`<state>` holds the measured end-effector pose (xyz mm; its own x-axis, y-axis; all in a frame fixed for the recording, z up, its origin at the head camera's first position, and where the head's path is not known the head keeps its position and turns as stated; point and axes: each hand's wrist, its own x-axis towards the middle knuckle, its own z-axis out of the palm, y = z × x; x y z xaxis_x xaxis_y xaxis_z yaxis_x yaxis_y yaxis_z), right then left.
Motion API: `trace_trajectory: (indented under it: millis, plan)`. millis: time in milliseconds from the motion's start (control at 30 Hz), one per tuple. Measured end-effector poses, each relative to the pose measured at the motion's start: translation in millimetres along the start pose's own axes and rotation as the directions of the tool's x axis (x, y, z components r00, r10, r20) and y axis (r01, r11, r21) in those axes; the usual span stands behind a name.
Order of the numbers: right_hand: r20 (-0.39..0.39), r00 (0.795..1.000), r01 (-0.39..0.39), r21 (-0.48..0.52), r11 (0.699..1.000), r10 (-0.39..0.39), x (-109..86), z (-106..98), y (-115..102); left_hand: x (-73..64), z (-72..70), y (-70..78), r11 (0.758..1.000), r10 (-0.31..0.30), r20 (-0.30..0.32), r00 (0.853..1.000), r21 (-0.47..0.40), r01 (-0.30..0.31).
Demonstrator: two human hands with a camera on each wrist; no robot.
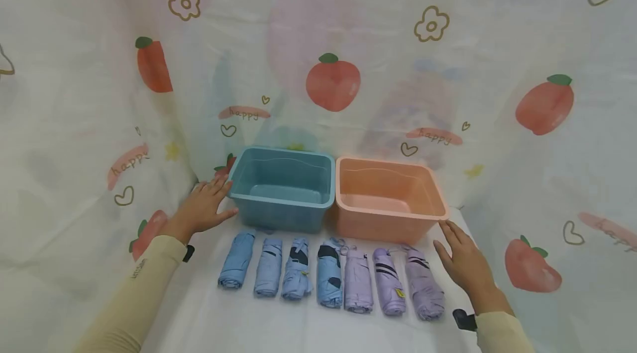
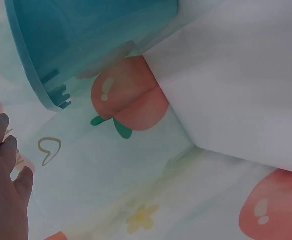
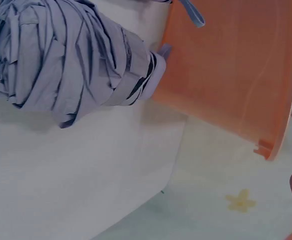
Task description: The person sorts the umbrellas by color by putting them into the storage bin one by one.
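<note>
My left hand (image 1: 205, 206), fingers straight and thumb spread, is at the left side of the blue plastic bin (image 1: 278, 214). In the left wrist view its fingertips (image 2: 0, 122) show beside the bin's rim. My right hand (image 1: 465, 261) has its fingers extended close by the front right corner of the orange bin (image 1: 383, 226). Both bins show bare floors. A row of folded umbrellas lies in front: several blue ones, among them the leftmost umbrella (image 1: 237, 260), and three purple ones, ending with the rightmost umbrella (image 1: 425, 286), seen large as a purple umbrella (image 3: 80, 60) in the right wrist view.
The bins stand side by side at the back of a white table (image 1: 278, 325). Behind them and along both sides hangs a patterned cloth (image 1: 378, 65) with fruit, hearts and flowers. Small wrist straps show on the umbrellas' far ends, near the bins' fronts.
</note>
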<state>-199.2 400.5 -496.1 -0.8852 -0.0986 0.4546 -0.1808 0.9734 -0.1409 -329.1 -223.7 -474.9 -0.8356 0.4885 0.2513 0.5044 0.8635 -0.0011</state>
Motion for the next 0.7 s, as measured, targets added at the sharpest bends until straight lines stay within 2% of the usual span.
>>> trace_trajectory:
  millis: [67,133,200,300,400,500,600,700]
  plan:
    - [-0.019,1.000,-0.024,0.007,1.000,0.024,-7.4,1,4,6.2,2.1,-2.2,1.000,0.007,0.017,1.000,-0.006,-0.007]
    - [0.000,0.998,-0.058,0.026,0.998,0.058,-15.6,3,7,11.3,3.8,-5.3,1.000,0.009,0.043,0.999,-0.002,-0.009]
    - [0.057,0.993,-0.105,0.047,0.993,0.102,-22.8,6,11,15.1,4.2,-8.9,1.000,0.005,0.051,0.999,0.002,-0.005]
    - [0.184,0.970,-0.175,0.089,0.981,0.156,-28.3,10,17,20.9,2.2,-14.5,1.000,-0.009,0.035,0.999,0.011,0.009]
    - [0.358,0.917,-0.239,0.136,0.961,0.177,-31.8,14,24,27.3,1.6,-18.6,1.000,-0.016,0.030,0.999,0.002,0.016]
    - [0.530,0.827,-0.329,0.181,0.927,0.190,-39.0,17,29,32.6,5.7,-20.1,1.000,-0.009,0.066,0.998,-0.019,0.011]
    - [0.615,0.760,-0.416,0.210,0.885,0.211,-41.7,28,31,37.6,9.2,-24.2,0.999,-0.007,0.083,0.996,-0.044,0.011]
    - [0.658,0.720,-0.469,0.227,0.854,0.221,-41.3,41,33,43.2,14.9,-28.0,0.999,-0.006,0.097,0.995,-0.046,0.011]
